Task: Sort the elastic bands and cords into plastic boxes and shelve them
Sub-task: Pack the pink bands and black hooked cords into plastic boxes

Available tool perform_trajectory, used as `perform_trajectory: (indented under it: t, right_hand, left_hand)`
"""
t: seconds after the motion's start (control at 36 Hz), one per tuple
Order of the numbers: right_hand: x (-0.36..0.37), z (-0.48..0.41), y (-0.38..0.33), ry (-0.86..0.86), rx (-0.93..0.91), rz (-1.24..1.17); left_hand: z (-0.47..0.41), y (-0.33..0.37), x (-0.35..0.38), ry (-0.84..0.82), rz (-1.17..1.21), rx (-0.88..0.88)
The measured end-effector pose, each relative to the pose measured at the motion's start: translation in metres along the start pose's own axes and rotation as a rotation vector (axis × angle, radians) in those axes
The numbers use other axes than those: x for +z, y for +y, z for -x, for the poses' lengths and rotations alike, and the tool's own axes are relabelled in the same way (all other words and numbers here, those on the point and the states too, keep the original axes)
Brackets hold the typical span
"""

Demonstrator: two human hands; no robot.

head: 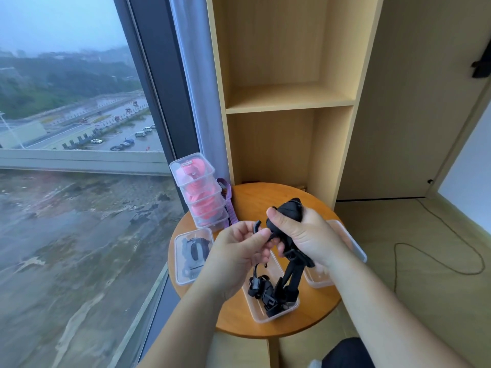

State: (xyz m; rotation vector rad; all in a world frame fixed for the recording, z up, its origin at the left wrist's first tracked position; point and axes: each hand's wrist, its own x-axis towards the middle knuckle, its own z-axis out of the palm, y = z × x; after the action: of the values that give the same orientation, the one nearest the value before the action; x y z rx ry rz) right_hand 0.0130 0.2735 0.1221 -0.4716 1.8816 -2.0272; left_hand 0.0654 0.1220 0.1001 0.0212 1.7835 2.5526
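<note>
Black elastic straps (288, 229) look soft, light, tangle-prone — right hand (305, 235) grips the bunch, left hand (239, 251) pinches one cord end (257, 224); best held by the buckles.

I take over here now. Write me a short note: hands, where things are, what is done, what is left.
Left hand pinches a black cord end.
Right hand grips the black bundle over the open box holding black cords.
Done: pink-band boxes stacked, one closed box of black items, on the table.
To do: the bundle, the purple strap; no box on the shelf yet.
</note>
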Motion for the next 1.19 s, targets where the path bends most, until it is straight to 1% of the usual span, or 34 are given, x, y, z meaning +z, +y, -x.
perform_trajectory:
  t: [0.11, 0.19, 0.33, 0.42, 0.47, 0.5, 0.58, 0.61, 0.69, 0.75, 0.83, 0.89, 0.94, 1.03, 1.14, 1.19]
  right_hand:
    - [-0.001, -0.001, -0.002, 0.026, 0.063, 0.032]
    - [-0.002, -0.001, -0.001, 0.047, 0.094, 0.023]
    - [0.003, 0.003, -0.005, 0.061, 0.093, -0.062]
    - [0.006, 0.005, -0.009, 0.122, 0.061, -0.054]
    - [0.005, 0.005, -0.012, 0.158, 0.014, -0.014]
    - [0.003, 0.005, -0.013, 0.165, -0.008, 0.002]
    - [-0.004, 0.004, -0.015, 0.129, -0.053, 0.015]
    - [-0.006, 0.004, -0.016, 0.103, -0.053, 0.004]
    - [-0.007, 0.004, -0.017, 0.034, -0.050, -0.016]
    - [-0.006, 0.004, -0.018, 0.010, -0.055, 0.002]
    - [-0.005, 0.004, -0.020, -0.014, -0.056, 0.018]
    - [-0.005, 0.003, -0.021, -0.027, -0.043, 0.010]
    - [-0.004, 0.003, -0.021, -0.038, -0.014, 0.007]
    - [-0.005, 0.004, -0.022, -0.041, 0.058, -0.002]
    - [-0.004, 0.005, -0.023, -0.021, 0.161, -0.089]
    - [-0.001, 0.006, -0.023, -0.006, 0.201, -0.151]
  left_hand:
    - [-0.004, -0.002, 0.002, 0.181, -0.269, 0.193]
    - [-0.008, -0.003, 0.000, 0.290, -0.541, 0.315]
    - [-0.007, -0.005, 0.000, 0.370, -0.933, 0.612]
    - [-0.008, -0.004, 0.002, 0.357, -1.073, 0.750]
    - [-0.005, -0.002, 0.003, 0.318, -1.055, 0.749]
    - [-0.003, 0.000, 0.004, 0.278, -0.977, 0.688]
    - [0.002, 0.010, 0.003, 0.056, -0.574, 0.311]
    - [0.003, 0.013, 0.003, 0.020, -0.467, 0.221]
    - [0.003, 0.022, 0.005, 0.012, -0.207, 0.042]
    - [0.002, 0.025, 0.003, -0.040, -0.034, -0.080]
    - [0.002, 0.030, -0.001, -0.126, 0.064, -0.186]
    - [0.000, 0.029, 0.000, -0.097, 0.080, -0.186]
    - [-0.003, 0.027, 0.002, -0.012, 0.037, -0.134]
    - [-0.005, 0.022, 0.003, 0.133, -0.213, 0.042]
    - [-0.006, 0.012, 0.002, 0.276, -0.527, 0.295]
    - [-0.008, 0.006, 0.003, 0.372, -0.714, 0.457]
